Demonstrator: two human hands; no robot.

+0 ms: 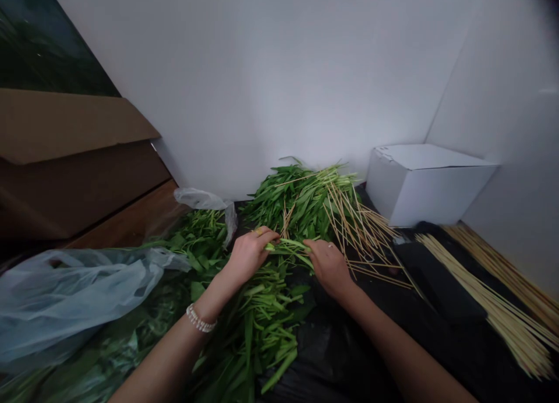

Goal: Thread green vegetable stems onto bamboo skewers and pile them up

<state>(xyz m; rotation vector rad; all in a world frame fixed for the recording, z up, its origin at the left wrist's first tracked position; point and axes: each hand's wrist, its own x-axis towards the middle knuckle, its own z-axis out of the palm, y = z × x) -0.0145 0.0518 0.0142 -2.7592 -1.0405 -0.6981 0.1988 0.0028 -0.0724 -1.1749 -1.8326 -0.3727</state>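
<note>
A small bunch of green stems spans the space between your two hands at the center of the frame, its length running roughly level. Your left hand, a beaded bracelet at its wrist, has its grip closed on one end; your right hand has its grip closed on the other, though the fingertips are partly hidden by the greens. The step in hand appears to be working or straightening the bunch, and the next move seems to call for both ends pinched evenly, the stems lined up and not crushed. Just below, a heap of cut greens lies loose on black plastic sheeting. Beyond your hands, upper center, leafy greens lie piled with a fan of thin sticks across their right side. At right, a dark flat object sits beside a bundle of pale sticks, below a white box. At left, a translucent plastic bag spreads over more foliage, below a cardboard box in the upper left.
</note>
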